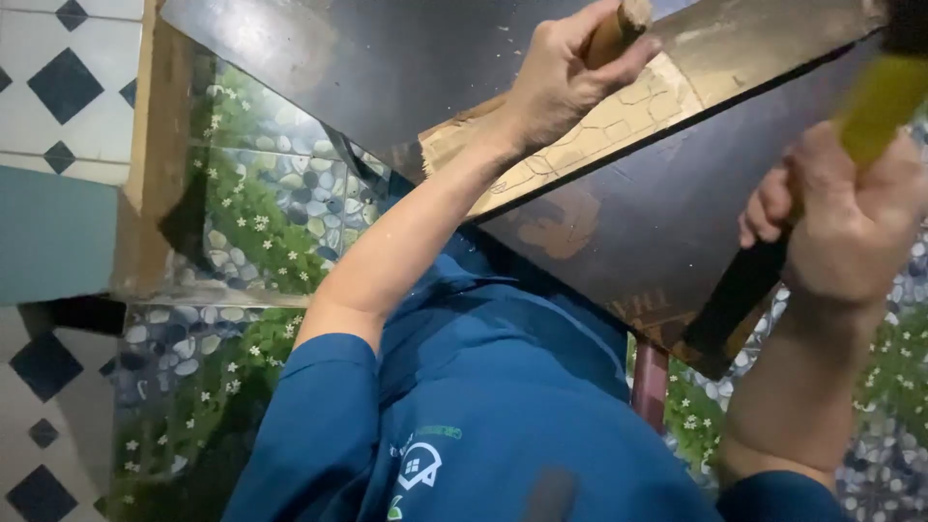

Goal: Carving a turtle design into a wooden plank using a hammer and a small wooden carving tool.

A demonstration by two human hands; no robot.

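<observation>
A: How is each grip seen to be set?

B: The left hand is wrapped shut round a wooden chisel handle, whose top sticks out above the fist. The right hand is closed tight on a yellow-handled mallet, which is blurred.

A: Where is the work piece found?

B: A pale wooden panel, marked with drawn outlines, is laid aslant across a dark board on the bench, directly under the left fist. The chisel's blade is hidden behind the hand, so contact with the wood cannot be told.

A: How would the panel be judged to handle?

B: It is judged stiff, thin and fairly light, liable to chip along its raw edge; it would best be taken by its long edges, away from the drawn lines. The chisel is best held low on the handle.

A: What is found round about?

B: A blue shirt fills the foreground. A pebble-and-flower patterned floor and diamond tiles are seen beyond. The dark board's overhanging corner lies close to the right wrist.
</observation>
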